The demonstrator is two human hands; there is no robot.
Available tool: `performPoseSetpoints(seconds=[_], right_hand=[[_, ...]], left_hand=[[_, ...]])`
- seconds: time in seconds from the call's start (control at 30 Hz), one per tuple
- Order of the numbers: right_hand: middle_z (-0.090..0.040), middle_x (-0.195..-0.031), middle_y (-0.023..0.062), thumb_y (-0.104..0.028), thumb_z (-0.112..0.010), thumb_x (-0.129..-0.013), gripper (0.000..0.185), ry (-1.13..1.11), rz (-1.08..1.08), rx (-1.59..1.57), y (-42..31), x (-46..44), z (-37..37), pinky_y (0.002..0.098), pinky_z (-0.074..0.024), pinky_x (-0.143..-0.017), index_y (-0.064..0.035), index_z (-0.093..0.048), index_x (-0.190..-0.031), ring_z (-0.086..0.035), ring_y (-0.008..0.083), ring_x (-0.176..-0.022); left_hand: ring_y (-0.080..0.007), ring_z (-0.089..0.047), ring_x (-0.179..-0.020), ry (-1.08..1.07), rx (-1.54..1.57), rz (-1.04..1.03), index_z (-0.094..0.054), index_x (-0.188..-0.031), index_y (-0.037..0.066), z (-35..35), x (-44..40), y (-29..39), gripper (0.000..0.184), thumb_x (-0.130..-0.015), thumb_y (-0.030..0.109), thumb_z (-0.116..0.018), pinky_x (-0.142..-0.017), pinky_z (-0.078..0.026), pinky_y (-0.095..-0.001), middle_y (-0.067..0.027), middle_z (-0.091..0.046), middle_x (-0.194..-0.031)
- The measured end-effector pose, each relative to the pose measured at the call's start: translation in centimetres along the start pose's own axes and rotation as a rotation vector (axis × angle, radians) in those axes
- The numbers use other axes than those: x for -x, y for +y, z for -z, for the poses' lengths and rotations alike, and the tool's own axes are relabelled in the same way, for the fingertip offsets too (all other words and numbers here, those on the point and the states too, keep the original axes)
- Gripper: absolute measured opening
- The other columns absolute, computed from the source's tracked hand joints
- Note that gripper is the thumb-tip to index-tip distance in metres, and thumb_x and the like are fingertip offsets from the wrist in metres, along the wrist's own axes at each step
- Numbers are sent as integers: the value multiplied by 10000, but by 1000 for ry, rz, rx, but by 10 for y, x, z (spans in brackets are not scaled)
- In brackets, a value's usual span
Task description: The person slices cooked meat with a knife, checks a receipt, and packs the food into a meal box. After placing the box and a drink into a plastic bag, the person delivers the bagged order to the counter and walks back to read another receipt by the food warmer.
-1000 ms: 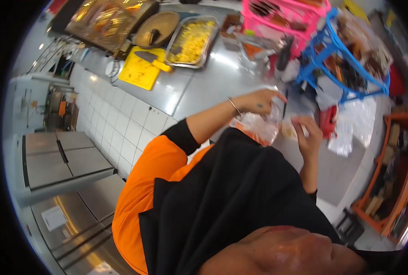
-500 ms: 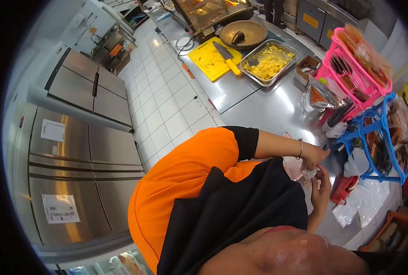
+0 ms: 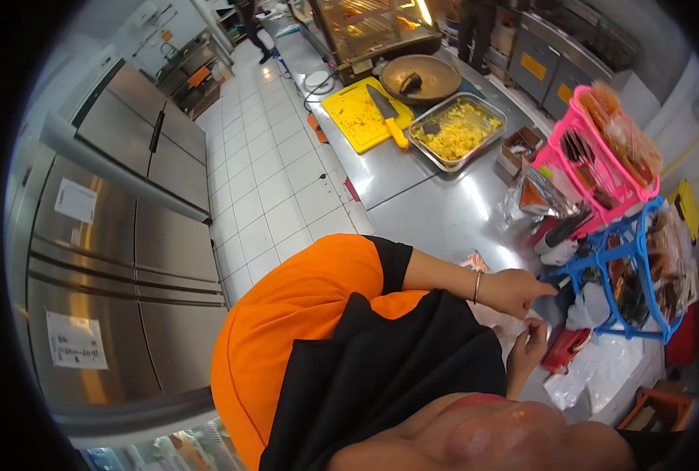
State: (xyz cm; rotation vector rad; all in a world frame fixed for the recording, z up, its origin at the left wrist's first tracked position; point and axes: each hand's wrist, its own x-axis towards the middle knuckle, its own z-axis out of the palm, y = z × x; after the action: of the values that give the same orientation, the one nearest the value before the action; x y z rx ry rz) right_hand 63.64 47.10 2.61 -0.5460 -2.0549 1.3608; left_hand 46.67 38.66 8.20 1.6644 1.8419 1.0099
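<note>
My left hand (image 3: 514,292), with a thin bracelet at the wrist, is over the steel counter, its index finger stretched toward a dark object (image 3: 555,294). Its other fingers are curled, and what they hold is hidden. Just below it, my right hand (image 3: 528,345) has its fingertips pinched on a clear plastic bag (image 3: 508,323). Part of this bag lies under my left forearm. A red device (image 3: 567,351) is right of my right hand, near a whitish plastic bundle (image 3: 589,308) by the blue basket.
A blue basket (image 3: 600,263) and a pink basket (image 3: 596,153) stand along the right. Farther back are a tray of yellow food (image 3: 459,161), a knife (image 3: 388,118) on a yellow board (image 3: 353,118), and a round pan (image 3: 443,78). Clear plastic sheets (image 3: 600,369) lie at right.
My hands have moved apart slightly; the left index finger now reaches toward the dark object. The clear plastic bunched between them is less visible. The camera view has shifted.
</note>
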Motion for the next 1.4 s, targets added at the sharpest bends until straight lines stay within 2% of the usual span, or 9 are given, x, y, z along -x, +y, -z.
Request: performPoseSetpoints(seconds=[0.07, 0.1, 0.17, 0.33, 0.47, 0.57, 0.73, 0.97, 1.4], right_hand=[[-585, -832, 92, -6, -507, -823, 79, 54, 4, 99, -2, -2, -1, 290, -452, -759, 17, -572, -863, -555, 168, -799], [-602, -847, 92, -78, -535, -858, 113, 86, -42, 93, -4, -2, -2, 291, -458, -757, 11, -592, -899, -557, 161, -790], [-618, -850, 86, -125, -589, -870, 161, 134, -124, -82, 2, -4, -8, 282, -461, -755, 16, -595, -947, -584, 158, -828], [-601, -925, 67, -12, -591, -867, 263, 275, -193, -335, 1, -1, -11, 247, -448, -771, -9, -503, -1115, -574, 111, -869], [-609, -935, 66, 23, -630, -849, 327, 344, -229, -517, -14, 6, -9, 240, -457, -769, -17, -474, -1133, -579, 110, -874], [-627, -941, 74, 0, -658, -843, 294, 398, -238, -517, -18, 8, -7, 242, -465, -770, -10, -503, -1092, -590, 118, -876], [-657, -924, 76, -25, -687, -826, 172, 383, -209, -403, -13, 11, -1, 245, -466, -780, 7, -611, -976, -600, 117, -869], [-667, -885, 44, -13, -689, -804, 136, 364, -181, -300, -11, 9, 0, 235, -456, -767, 5, -673, -938, -579, 89, -820], [-660, -847, 37, -16, -688, -802, 126, 345, -198, -255, -16, 8, 0, 226, -459, -727, 2, -674, -926, -571, 80, -779]], left_hand=[[-259, -638, -703, 68, 271, -83, -466, -1311, 85, -4, -2, -5, 603, -757, 167, -690, -679, -506, -352, -93, -651, -762], [-218, -646, -777, 78, 481, -35, -578, -1190, 66, -10, -2, -10, 462, -775, 216, -714, -720, -507, -335, -107, -668, -932], [-191, -624, -978, 194, 548, -101, -710, -814, 51, -22, -1, -26, 175, -764, 215, -744, -829, -492, -334, -144, -542, -1291], [-135, -628, -916, 97, 958, 102, -676, -945, -7, -39, -4, -21, 149, -816, 61, -707, -821, -502, -273, -74, -688, -902], [-118, -636, -840, -9, 946, 98, -683, -916, -17, -34, -2, -16, 145, -800, 63, -719, -777, -499, -259, -72, -697, -896], [-98, -615, -833, -63, 694, 182, -679, -975, 3, -21, -5, -12, 190, -800, 60, -725, -780, -495, -239, -63, -684, -903], [-127, -611, -773, -39, 371, -2, -735, -907, 63, -11, -6, -16, 149, -764, 98, -750, -752, -467, -274, -61, -694, -819], [-145, -604, -762, -39, 314, -67, -746, -877, 69, -9, -10, -17, 133, -746, 93, -751, -747, -460, -288, -60, -696, -800], [-137, -592, -806, -67, 357, 41, -746, -893, 71, -12, -9, -17, 135, -761, 97, -747, -755, -466, -283, -55, -696, -824]])
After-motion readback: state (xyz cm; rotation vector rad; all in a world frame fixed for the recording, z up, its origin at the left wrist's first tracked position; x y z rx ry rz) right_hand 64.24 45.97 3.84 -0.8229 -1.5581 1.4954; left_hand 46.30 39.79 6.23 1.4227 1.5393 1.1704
